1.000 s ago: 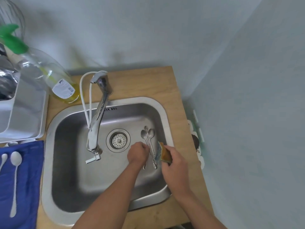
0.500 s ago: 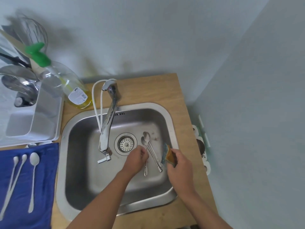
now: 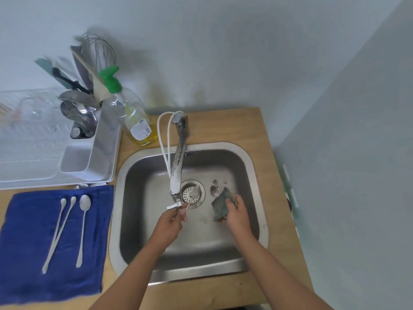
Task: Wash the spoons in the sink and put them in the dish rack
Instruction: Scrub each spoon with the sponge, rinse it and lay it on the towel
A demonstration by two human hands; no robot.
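Note:
My left hand (image 3: 172,222) pinches the handle of a metal spoon (image 3: 194,192), whose bowl hangs over the drain (image 3: 190,193) below the tap's spout (image 3: 176,175). My right hand (image 3: 237,214) grips a worn sponge (image 3: 221,204) low in the steel sink (image 3: 252,166). Two more spoons (image 3: 215,188) lie on the sink floor just beyond the sponge, their handles hidden under it. The white dish rack (image 3: 55,171) stands at the left with a cutlery holder full of utensils (image 3: 82,115).
Three long white spoons (image 3: 83,220) lie on a blue towel (image 3: 26,253) left of the sink. A bottle of yellow dish soap (image 3: 136,121) with a green cap stands behind the sink's left corner. A wall runs close along the right.
My left hand has lifted one spoon from the group on the sink floor and carried it left over the drain. The right hand with the sponge dropped lower into the sink. The camera view shifted left.

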